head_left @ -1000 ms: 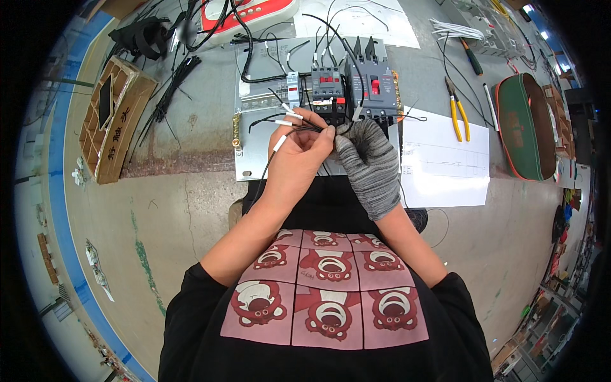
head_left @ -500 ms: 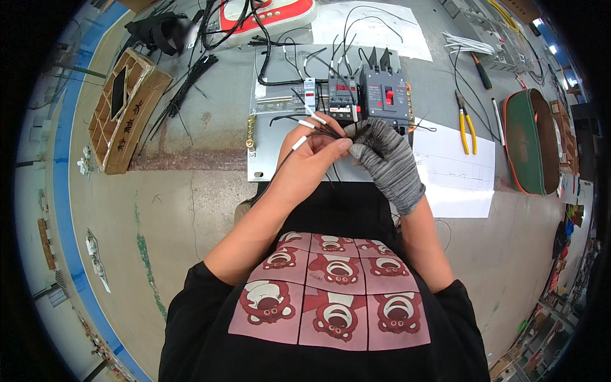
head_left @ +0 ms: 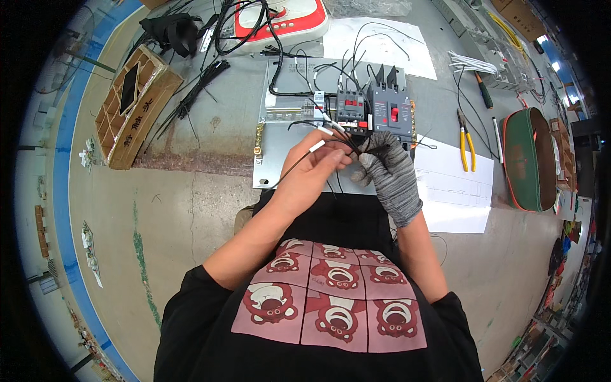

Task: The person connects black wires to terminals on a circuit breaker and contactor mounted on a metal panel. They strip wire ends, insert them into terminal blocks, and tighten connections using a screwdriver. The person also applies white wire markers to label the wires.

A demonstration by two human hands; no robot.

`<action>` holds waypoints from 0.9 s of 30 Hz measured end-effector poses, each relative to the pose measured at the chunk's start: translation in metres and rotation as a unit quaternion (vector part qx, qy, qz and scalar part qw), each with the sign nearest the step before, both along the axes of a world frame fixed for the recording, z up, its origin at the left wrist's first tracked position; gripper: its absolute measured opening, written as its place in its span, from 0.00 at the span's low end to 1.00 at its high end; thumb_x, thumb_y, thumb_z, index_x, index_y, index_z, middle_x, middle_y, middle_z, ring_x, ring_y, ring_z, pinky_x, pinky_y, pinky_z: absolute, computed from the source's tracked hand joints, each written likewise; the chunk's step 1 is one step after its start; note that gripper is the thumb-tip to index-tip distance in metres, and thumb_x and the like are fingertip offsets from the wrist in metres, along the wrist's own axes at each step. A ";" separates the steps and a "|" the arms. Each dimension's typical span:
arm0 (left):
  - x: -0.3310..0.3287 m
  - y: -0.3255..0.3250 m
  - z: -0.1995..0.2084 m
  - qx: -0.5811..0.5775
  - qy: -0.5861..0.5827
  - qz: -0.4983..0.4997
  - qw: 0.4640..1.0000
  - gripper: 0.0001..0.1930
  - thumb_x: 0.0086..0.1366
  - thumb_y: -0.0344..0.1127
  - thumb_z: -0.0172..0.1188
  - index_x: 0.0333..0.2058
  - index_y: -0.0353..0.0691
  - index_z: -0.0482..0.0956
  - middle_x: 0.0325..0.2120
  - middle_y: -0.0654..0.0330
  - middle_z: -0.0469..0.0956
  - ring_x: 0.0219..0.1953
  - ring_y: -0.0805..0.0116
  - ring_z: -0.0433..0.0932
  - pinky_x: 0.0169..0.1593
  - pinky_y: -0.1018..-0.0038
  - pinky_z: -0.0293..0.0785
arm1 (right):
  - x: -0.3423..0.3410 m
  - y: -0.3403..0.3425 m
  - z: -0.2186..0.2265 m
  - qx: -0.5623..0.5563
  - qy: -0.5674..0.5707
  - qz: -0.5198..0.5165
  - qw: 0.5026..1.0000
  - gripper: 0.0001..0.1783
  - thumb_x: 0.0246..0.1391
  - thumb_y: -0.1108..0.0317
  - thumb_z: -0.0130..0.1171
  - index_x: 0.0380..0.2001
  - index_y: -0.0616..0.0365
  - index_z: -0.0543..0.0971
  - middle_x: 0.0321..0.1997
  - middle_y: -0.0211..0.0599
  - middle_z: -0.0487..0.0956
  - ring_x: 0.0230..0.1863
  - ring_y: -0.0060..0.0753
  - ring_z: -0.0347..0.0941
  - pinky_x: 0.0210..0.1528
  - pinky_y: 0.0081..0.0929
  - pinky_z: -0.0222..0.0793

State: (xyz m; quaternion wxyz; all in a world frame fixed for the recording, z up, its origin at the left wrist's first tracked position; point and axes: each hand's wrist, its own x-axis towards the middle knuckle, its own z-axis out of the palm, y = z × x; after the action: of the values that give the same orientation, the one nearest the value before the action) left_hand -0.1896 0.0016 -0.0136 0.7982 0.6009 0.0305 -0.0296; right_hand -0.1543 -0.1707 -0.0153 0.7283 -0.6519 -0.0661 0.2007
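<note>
Bare fingers of my left hand [head_left: 312,169] are closed round a bundle of thin black wires [head_left: 347,141], some with white marker sleeves [head_left: 317,146]. My right hand [head_left: 388,172], in a grey knitted glove, pinches the same bundle from the other side. Both hands are over the front part of a metal mounting plate [head_left: 270,169]. Just beyond them on the plate are a large dark circuit breaker [head_left: 390,109] with a red switch, a smaller dark contactor-like device [head_left: 351,105] and a slim white module [head_left: 319,100]. The fingers hide the wire ends.
A wooden compartment box [head_left: 137,130] holding a phone [head_left: 129,88] stands left, beside black cable ties [head_left: 197,89]. Yellow-handled pliers [head_left: 466,143] lie on white paper sheets [head_left: 455,204] at right, near a green bag [head_left: 531,159]. A red-and-white machine [head_left: 299,25] stands behind.
The plate and bench sit slightly lower in the picture. My left fingers have shifted a little on the wires; both hands keep hold of the bundle.
</note>
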 end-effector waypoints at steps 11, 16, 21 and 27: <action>0.004 0.014 0.010 -0.109 -0.061 0.086 0.988 0.10 0.69 0.34 0.56 0.44 0.35 0.75 0.37 0.56 0.80 0.37 0.68 0.80 0.38 0.76 0.75 | 0.001 -0.001 0.004 -0.014 0.009 -0.002 1.000 0.05 0.61 0.78 0.51 0.39 0.57 0.69 0.33 0.35 0.80 0.23 0.20 0.75 0.23 0.16 0.69; 0.008 0.013 0.013 -0.074 -0.057 0.101 0.991 0.08 0.69 0.34 0.56 0.39 0.35 0.75 0.33 0.56 0.80 0.32 0.67 0.80 0.35 0.75 0.75 | 0.001 0.000 0.004 -0.013 0.012 -0.006 1.000 0.06 0.60 0.78 0.52 0.39 0.57 0.70 0.33 0.35 0.80 0.23 0.20 0.75 0.22 0.16 0.68; 0.007 0.013 0.011 -0.085 -0.047 0.103 0.990 0.09 0.69 0.36 0.56 0.37 0.35 0.75 0.33 0.55 0.80 0.31 0.68 0.80 0.34 0.75 0.75 | 0.001 0.000 0.005 -0.009 0.013 -0.007 1.000 0.06 0.60 0.78 0.52 0.39 0.57 0.70 0.33 0.34 0.80 0.23 0.19 0.75 0.22 0.15 0.68; 0.007 0.011 0.013 -0.086 -0.038 0.107 0.990 0.09 0.69 0.36 0.55 0.37 0.35 0.75 0.32 0.56 0.81 0.32 0.70 0.79 0.36 0.75 0.74 | 0.002 -0.002 0.003 -0.009 0.023 -0.002 1.000 0.06 0.60 0.78 0.53 0.40 0.57 0.70 0.33 0.35 0.80 0.23 0.20 0.75 0.22 0.15 0.69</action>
State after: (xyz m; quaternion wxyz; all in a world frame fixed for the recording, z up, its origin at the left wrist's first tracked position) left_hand -0.1831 0.0131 -0.0006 0.8461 0.5239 0.0612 0.0762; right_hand -0.1522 -0.1723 -0.0119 0.7242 -0.6536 -0.0465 0.2147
